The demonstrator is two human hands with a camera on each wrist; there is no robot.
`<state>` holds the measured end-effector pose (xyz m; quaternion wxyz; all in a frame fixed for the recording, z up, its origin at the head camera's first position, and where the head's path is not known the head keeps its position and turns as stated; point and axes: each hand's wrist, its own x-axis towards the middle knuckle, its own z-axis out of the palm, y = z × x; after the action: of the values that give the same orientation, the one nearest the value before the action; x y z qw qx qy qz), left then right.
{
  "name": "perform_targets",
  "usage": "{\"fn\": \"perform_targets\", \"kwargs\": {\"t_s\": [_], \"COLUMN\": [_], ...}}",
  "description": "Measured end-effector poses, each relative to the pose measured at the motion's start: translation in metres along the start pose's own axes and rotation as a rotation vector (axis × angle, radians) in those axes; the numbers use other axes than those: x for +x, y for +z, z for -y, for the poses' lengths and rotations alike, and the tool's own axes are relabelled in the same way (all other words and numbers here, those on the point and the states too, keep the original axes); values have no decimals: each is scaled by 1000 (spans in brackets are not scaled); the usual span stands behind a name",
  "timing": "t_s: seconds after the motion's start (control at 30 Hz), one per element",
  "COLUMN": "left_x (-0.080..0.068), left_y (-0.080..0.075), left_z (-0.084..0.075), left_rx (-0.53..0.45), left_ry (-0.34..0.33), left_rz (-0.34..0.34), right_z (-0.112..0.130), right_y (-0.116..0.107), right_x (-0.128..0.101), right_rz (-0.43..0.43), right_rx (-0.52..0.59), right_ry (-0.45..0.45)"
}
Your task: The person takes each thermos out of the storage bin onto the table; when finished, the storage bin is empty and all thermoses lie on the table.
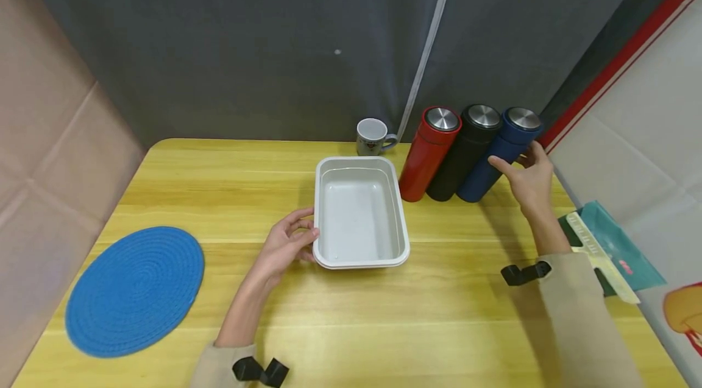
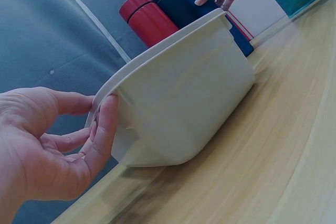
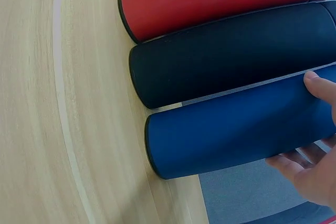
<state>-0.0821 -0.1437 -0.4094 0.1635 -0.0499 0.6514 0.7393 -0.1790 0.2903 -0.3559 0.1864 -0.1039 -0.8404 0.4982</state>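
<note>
A white rectangular plastic basin [image 1: 359, 217] stands on the wooden table in the middle of the head view. My left hand [image 1: 289, 236] pinches its left rim, and the left wrist view shows the thumb and a finger on either side of that rim. Three thermos bottles stand upright in a row to the basin's right: red [image 1: 425, 159], black [image 1: 459, 159] and blue [image 1: 493, 159]. My right hand [image 1: 529, 178] grips the blue thermos at its upper half. In the right wrist view its thumb [image 3: 317, 83] lies on the near side, with fingers curled along the other.
A grey-white mug [image 1: 372, 137] with a blue handle sits behind the basin. On the left lies a round blue woven placemat [image 1: 137, 290]. A teal packet [image 1: 622, 248] lies at the right edge. A dark grey curtain [image 1: 247, 47] hangs behind the table.
</note>
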Motion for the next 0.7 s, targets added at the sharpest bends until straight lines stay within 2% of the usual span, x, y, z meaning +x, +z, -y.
{"fn": "perform_targets", "kwargs": {"t_s": [0.3,0.7], "left_x": [-2,-4], "left_y": [2,1], "left_z": [-2,-3], "left_rx": [3,15], "left_ry": [6,11], "left_rz": [11,10], "right_z": [0,-3], "right_y": [-7,-7], "right_x": [1,-5], "right_rz": [8,55], "right_rx": [13,-67], "right_ry": [-12,-36]}}
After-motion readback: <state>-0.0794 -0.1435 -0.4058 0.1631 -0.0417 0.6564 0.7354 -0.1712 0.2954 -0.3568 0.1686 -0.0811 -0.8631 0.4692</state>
